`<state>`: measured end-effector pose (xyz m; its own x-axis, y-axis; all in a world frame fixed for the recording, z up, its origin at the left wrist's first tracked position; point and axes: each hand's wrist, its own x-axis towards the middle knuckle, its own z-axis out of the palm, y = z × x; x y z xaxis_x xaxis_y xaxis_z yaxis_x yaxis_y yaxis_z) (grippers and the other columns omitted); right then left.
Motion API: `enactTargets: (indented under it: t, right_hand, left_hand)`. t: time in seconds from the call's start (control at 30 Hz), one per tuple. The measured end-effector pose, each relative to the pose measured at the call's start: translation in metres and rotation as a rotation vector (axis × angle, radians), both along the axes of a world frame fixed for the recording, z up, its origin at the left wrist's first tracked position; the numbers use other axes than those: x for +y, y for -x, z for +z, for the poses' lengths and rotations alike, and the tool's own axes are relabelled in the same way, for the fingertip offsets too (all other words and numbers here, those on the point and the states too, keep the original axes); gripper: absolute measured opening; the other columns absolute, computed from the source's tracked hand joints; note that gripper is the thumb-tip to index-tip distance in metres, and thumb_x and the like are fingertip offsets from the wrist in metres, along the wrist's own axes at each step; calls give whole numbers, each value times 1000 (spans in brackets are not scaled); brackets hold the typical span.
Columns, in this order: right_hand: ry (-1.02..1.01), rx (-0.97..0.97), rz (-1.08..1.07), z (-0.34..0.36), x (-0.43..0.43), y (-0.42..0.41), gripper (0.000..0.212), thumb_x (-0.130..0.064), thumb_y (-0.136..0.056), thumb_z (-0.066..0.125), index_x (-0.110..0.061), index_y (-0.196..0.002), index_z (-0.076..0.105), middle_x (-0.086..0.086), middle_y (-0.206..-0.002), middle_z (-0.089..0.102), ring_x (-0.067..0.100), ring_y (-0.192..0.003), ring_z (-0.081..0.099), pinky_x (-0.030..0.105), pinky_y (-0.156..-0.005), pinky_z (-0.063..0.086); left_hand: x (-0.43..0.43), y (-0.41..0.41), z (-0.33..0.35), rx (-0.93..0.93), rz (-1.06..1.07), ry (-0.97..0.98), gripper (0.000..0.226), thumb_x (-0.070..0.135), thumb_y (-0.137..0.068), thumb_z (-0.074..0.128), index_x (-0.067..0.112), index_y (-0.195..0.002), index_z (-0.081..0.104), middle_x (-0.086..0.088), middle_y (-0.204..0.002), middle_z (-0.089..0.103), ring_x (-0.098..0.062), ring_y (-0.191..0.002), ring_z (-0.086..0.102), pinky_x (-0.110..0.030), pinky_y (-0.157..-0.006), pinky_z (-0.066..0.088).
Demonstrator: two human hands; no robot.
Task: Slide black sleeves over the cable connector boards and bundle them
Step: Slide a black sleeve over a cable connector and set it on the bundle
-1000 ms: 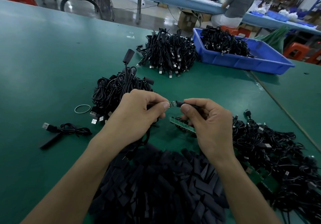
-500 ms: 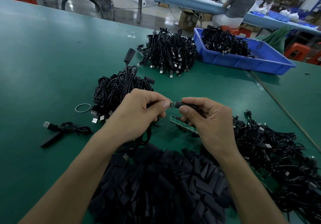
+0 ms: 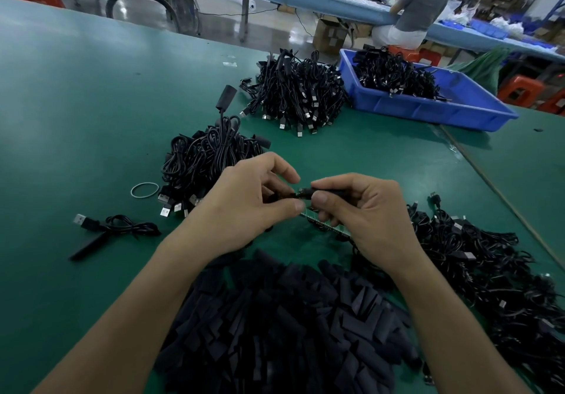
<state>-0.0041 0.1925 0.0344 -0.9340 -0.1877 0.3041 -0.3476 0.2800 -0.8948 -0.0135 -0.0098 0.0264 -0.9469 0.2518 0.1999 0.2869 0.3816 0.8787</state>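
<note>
A black sleeve (image 3: 331,192) is pinched by both hands' grips above the sleeve pile (image 3: 284,326), cable heaps (image 3: 208,155) lying behind it.

Blue bin (image 3: 428,109) on green table (image 3: 91,103); beyond, seated person (image 3: 419,8), cardboard box (image 3: 330,34).

Sleeves (image 3: 284,329) at six o'clock, cables (image 3: 495,271) at three, bundles (image 3: 204,161) at eleven, bin (image 3: 428,109) at one.

Left hand (image 3: 244,207), right hand (image 3: 363,210) pinch sleeve (image 3: 331,192).
</note>
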Motion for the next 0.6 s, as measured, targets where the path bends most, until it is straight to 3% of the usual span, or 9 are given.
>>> enactTargets:
  t: [0.13,0.33,0.47,0.6]
  right_hand:
    - [6,14,-34,-3,4,-1,11,-16,-85,75,-25,-92,75,-3,-76,75,14,-61,69,18,-57,52]
    - [76,-3,-43,-6,3,-1,9,-20,-84,74,-28,-88,75,-2,-74,75,14,-59,69,20,-54,52]
    - [61,-4,-36,-6,4,-1,16,-14,-85,75,-30,-88,75,-1,-76,75,14,-60,69,20,-55,52]
    - [35,-16,30,-2,6,-1,16,-25,-79,76,-32,-93,75,-3,-80,76,12,-65,70,17,-61,52]
  left_hand:
    - [3,-2,2,96,77,37,12,32,-85,77,32,-79,67,16,-76,70,-4,-62,63,-15,-59,50]
    - [3,-6,6,190,11,153,12,20,-89,75,30,-90,69,21,-72,65,6,-62,59,-7,-59,44]
    - [4,-7,5,202,37,148,7,17,-92,72,24,-92,75,23,-63,63,6,-52,54,-6,-50,38]
    - [2,-6,5,178,-6,99,15,14,-90,73,28,-84,71,23,-71,66,0,-52,54,-10,-50,39]
